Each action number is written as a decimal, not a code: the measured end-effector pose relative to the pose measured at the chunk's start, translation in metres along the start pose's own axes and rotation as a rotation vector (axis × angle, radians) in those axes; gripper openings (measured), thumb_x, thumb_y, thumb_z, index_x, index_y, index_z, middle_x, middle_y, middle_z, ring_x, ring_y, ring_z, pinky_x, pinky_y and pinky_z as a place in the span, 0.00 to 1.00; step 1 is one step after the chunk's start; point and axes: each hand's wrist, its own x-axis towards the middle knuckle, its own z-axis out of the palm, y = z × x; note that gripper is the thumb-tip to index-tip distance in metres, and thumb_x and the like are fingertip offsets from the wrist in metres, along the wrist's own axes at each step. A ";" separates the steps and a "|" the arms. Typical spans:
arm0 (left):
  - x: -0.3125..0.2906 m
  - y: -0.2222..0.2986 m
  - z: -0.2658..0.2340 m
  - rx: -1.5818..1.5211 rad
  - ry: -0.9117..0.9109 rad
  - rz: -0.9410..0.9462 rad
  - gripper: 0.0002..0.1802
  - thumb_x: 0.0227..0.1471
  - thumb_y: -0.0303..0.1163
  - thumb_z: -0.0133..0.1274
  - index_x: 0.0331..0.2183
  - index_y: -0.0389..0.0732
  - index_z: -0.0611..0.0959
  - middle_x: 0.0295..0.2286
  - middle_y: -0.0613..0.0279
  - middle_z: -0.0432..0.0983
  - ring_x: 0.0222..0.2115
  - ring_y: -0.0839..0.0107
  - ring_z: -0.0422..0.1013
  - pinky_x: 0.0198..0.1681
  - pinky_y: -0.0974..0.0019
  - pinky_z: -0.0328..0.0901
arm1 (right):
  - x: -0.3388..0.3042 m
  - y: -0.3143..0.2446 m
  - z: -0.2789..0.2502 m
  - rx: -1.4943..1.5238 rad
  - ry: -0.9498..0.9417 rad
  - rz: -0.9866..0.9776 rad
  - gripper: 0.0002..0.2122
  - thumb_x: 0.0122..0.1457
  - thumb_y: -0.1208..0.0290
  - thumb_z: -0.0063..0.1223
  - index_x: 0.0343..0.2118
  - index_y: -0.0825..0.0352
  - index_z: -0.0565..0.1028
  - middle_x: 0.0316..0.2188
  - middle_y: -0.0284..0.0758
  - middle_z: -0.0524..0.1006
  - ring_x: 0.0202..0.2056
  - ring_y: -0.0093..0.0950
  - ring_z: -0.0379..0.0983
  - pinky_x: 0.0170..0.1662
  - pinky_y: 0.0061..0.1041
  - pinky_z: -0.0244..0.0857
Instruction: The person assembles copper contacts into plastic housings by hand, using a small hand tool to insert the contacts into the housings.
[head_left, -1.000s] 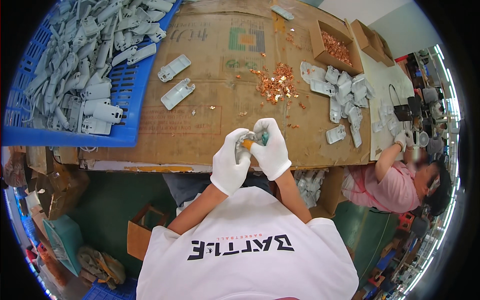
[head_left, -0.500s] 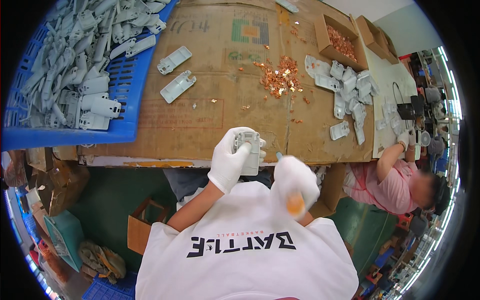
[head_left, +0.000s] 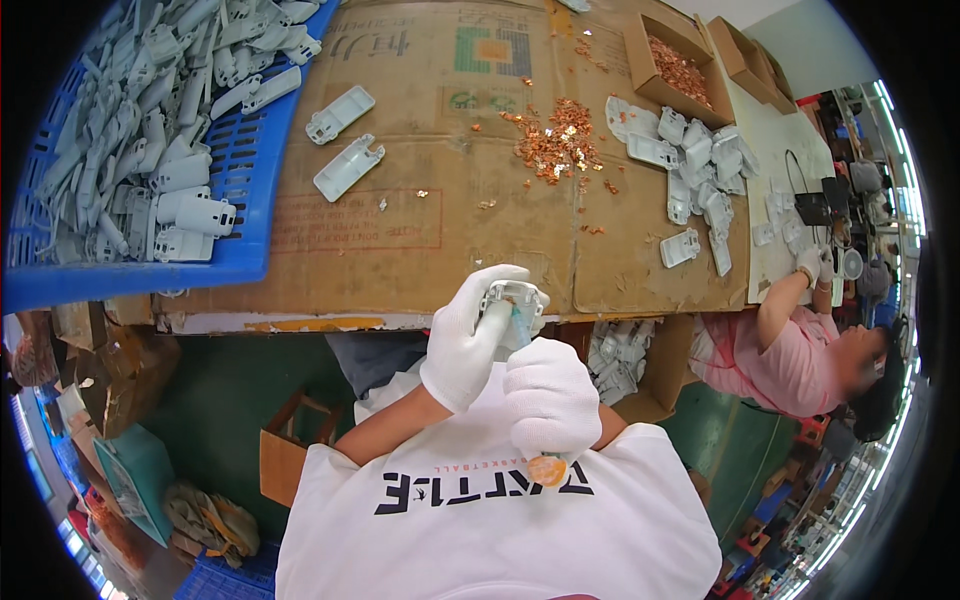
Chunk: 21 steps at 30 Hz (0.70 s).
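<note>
At the table's front edge my left hand, in a white glove, is closed round a small pale grey plastic housing, now tilted. My right hand, also gloved, makes a fist round a screwdriver-like tool. The tool's orange handle end sticks out below the fist, and its pale blue shaft reaches up to the housing. Whether its tip touches the housing inside cannot be made out. Beyond my hands lies a loose heap of small copper-coloured pieces.
A blue crate full of grey housings stands at the left. Two more housings lie beside it on the cardboard-covered table. A pile of housings and a box of copper pieces are at the right. A co-worker sits there.
My right hand has moved left and brought the tool's shaft up to the housing. The housing has tipped in my left hand, from facing up to end-on.
</note>
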 end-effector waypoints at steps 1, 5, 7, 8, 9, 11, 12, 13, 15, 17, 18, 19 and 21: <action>0.000 -0.001 0.000 0.002 -0.002 0.000 0.17 0.59 0.20 0.35 0.49 0.35 0.69 0.38 0.50 0.77 0.36 0.67 0.75 0.43 0.65 0.71 | 0.000 0.001 0.001 -0.001 0.002 -0.001 0.11 0.21 0.72 0.28 0.14 0.62 0.63 0.15 0.31 0.62 0.16 0.30 0.62 0.18 0.26 0.53; -0.004 -0.003 0.006 0.060 0.090 0.012 0.15 0.56 0.20 0.42 0.46 0.37 0.75 0.35 0.55 0.79 0.36 0.70 0.77 0.40 0.68 0.69 | -0.006 0.005 0.005 0.016 0.058 -0.092 0.10 0.20 0.67 0.33 0.13 0.61 0.62 0.16 0.31 0.62 0.16 0.30 0.61 0.17 0.27 0.51; -0.008 0.001 0.009 0.137 0.098 0.023 0.15 0.56 0.20 0.42 0.45 0.37 0.75 0.34 0.54 0.79 0.36 0.69 0.77 0.40 0.67 0.69 | -0.007 0.002 0.007 0.010 0.065 -0.086 0.11 0.20 0.64 0.36 0.13 0.61 0.61 0.17 0.32 0.63 0.17 0.30 0.61 0.16 0.28 0.50; -0.011 0.004 0.012 0.184 0.101 0.051 0.15 0.56 0.20 0.42 0.45 0.37 0.74 0.34 0.54 0.79 0.35 0.69 0.77 0.39 0.67 0.69 | -0.007 -0.002 0.008 -0.022 0.034 -0.087 0.10 0.19 0.66 0.35 0.12 0.61 0.61 0.16 0.32 0.62 0.16 0.30 0.60 0.16 0.28 0.50; -0.012 0.007 0.013 0.230 0.103 0.078 0.15 0.56 0.19 0.42 0.45 0.37 0.74 0.33 0.54 0.79 0.34 0.68 0.77 0.38 0.67 0.69 | -0.005 -0.004 0.009 -0.054 0.002 -0.087 0.10 0.19 0.67 0.33 0.12 0.61 0.60 0.16 0.31 0.61 0.16 0.30 0.59 0.16 0.28 0.50; -0.012 0.009 0.013 0.251 0.110 0.089 0.14 0.56 0.19 0.42 0.45 0.37 0.75 0.33 0.53 0.79 0.33 0.67 0.77 0.38 0.67 0.69 | 0.000 -0.008 0.006 -0.059 0.006 0.001 0.09 0.19 0.67 0.34 0.12 0.61 0.60 0.15 0.31 0.60 0.16 0.29 0.58 0.16 0.28 0.49; -0.013 0.010 0.012 0.241 0.105 0.085 0.14 0.56 0.19 0.42 0.45 0.37 0.75 0.33 0.53 0.79 0.34 0.66 0.77 0.38 0.67 0.69 | 0.001 -0.007 0.005 -0.038 0.029 -0.015 0.06 0.24 0.69 0.34 0.11 0.61 0.60 0.15 0.31 0.59 0.15 0.29 0.58 0.16 0.27 0.49; -0.015 0.011 0.010 0.230 0.101 0.080 0.15 0.56 0.18 0.42 0.45 0.37 0.74 0.33 0.53 0.79 0.34 0.66 0.77 0.38 0.67 0.69 | 0.002 -0.007 0.003 -0.017 0.052 -0.031 0.03 0.29 0.71 0.34 0.11 0.62 0.60 0.14 0.31 0.59 0.15 0.29 0.58 0.16 0.27 0.49; -0.018 0.013 0.010 0.267 0.086 0.120 0.16 0.55 0.17 0.41 0.45 0.37 0.74 0.34 0.52 0.78 0.34 0.65 0.77 0.38 0.67 0.69 | 0.002 -0.006 0.001 0.028 0.098 -0.059 0.04 0.38 0.75 0.35 0.11 0.63 0.61 0.13 0.30 0.59 0.14 0.28 0.57 0.17 0.25 0.50; -0.018 0.013 0.011 0.305 0.074 0.158 0.17 0.54 0.16 0.40 0.45 0.37 0.74 0.34 0.52 0.78 0.34 0.64 0.77 0.39 0.66 0.69 | 0.003 -0.006 0.000 0.075 0.144 -0.088 0.10 0.47 0.79 0.35 0.11 0.63 0.61 0.12 0.30 0.59 0.13 0.27 0.56 0.17 0.24 0.50; -0.017 0.012 0.011 0.317 0.081 0.173 0.19 0.52 0.15 0.40 0.45 0.37 0.74 0.34 0.52 0.78 0.34 0.64 0.77 0.39 0.66 0.70 | 0.001 -0.005 0.000 0.076 0.143 -0.087 0.10 0.47 0.79 0.35 0.11 0.63 0.61 0.12 0.30 0.59 0.13 0.27 0.56 0.17 0.24 0.50; -0.015 0.010 0.011 0.330 0.089 0.188 0.20 0.50 0.14 0.39 0.46 0.37 0.73 0.35 0.52 0.78 0.34 0.65 0.77 0.39 0.67 0.70 | -0.003 -0.004 0.000 0.057 0.110 -0.084 0.02 0.33 0.74 0.34 0.12 0.62 0.62 0.15 0.31 0.62 0.15 0.30 0.60 0.18 0.27 0.53; -0.013 0.002 0.010 0.320 0.108 0.176 0.22 0.49 0.14 0.38 0.46 0.37 0.73 0.34 0.52 0.78 0.34 0.65 0.77 0.39 0.67 0.70 | -0.006 -0.001 -0.002 0.045 0.078 -0.085 0.10 0.20 0.69 0.33 0.13 0.61 0.63 0.17 0.33 0.66 0.18 0.32 0.64 0.19 0.29 0.56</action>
